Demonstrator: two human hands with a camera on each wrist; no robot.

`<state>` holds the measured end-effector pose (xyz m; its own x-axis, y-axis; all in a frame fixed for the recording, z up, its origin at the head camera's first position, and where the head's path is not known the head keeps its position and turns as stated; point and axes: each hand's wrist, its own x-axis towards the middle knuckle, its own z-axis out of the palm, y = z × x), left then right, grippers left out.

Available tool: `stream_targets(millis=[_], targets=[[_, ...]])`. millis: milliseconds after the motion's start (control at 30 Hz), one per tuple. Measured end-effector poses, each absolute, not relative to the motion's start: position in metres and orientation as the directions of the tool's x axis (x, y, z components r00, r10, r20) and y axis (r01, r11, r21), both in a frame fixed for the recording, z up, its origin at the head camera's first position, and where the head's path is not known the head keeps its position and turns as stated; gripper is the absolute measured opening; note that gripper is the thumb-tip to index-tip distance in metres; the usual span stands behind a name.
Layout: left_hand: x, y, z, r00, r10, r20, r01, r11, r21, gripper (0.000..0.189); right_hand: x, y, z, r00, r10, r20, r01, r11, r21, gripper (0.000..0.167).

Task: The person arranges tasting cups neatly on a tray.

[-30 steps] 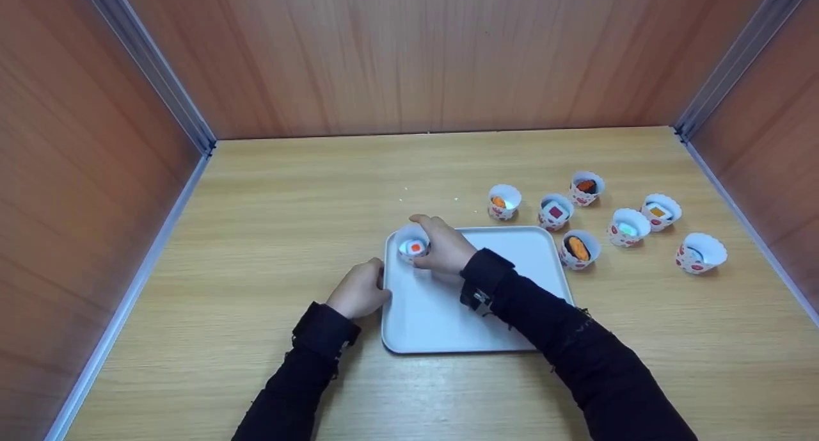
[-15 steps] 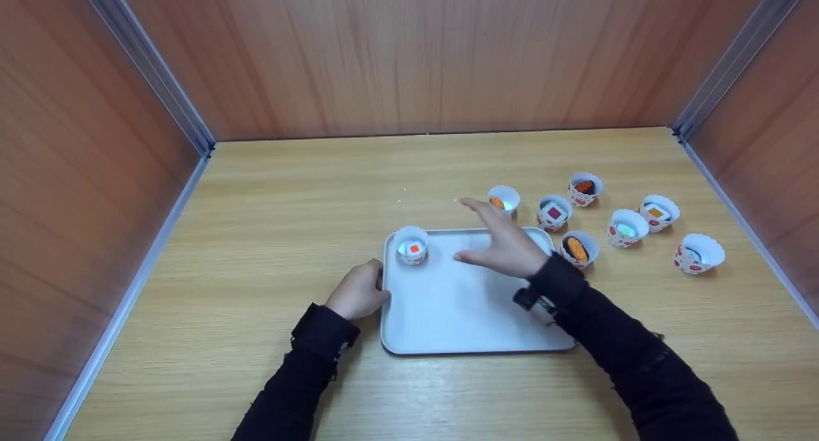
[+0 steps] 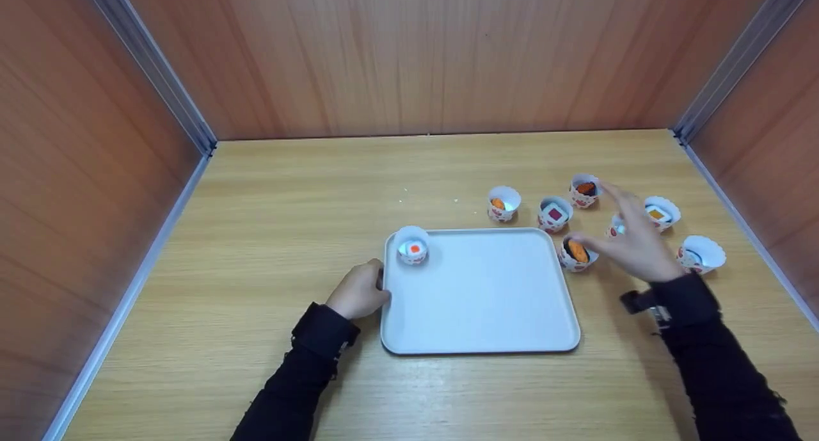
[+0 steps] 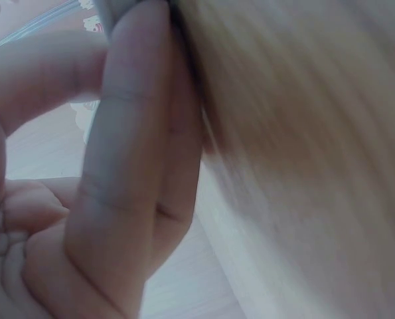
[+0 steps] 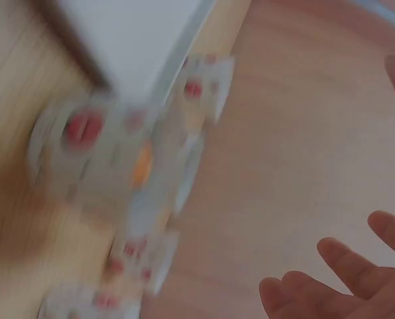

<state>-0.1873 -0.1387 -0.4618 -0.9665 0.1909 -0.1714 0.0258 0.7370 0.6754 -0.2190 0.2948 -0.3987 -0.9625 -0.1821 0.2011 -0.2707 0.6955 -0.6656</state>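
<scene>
I've got the left hand (image 3: 358, 290) pinching the pale tray (image 3: 480, 294) at nine o'clock, and one paper cup (image 3: 411, 239) stands at the tray's ten-o'clock corner! Over at two, the right hand (image 3: 640, 248) is spread wide by the orange-filled cup (image 3: 572, 265); whether they touch, I can't tell.

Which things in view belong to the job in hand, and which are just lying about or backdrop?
Likely the job:
tray, gripped by the left hand
cup in its far left corner
seven cups off the tray
right hand, holding nothing

Lying about or backdrop:
white specks
table
wood walls
</scene>
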Motion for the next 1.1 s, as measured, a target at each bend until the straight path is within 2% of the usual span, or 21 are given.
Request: stream_targets(millis=[267, 500, 733, 1100], targets=[[-0.188, -0.138, -0.462, -0.963, 0.182, -0.200, -0.003, 0.732, 0.681, 0.020, -0.214, 0.372, -0.408, -0.981, 0.020, 0.191, -0.109, 0.761, -0.640, 0.100], [-0.188, -0.137, -0.462, -0.963, 0.170, -0.208, -0.017, 0.734, 0.679, 0.021, -0.208, 0.413, -0.427, -0.991, 0.127, 0.052, 0.069, 0.786, -0.615, 0.108], [-0.188, -0.137, -0.461, -0.963, 0.174, -0.204, -0.013, 0.730, 0.684, 0.024, -0.205, 0.436, -0.441, -0.973, 0.209, -0.098, 0.227, 0.792, -0.567, 0.114], [-0.188, -0.137, -0.462, -0.967, 0.176, -0.186, 0.002, 0.733, 0.681, 0.026, -0.203, 0.444, -0.447, -0.941, 0.268, -0.208, 0.339, 0.746, -0.573, 0.098]])
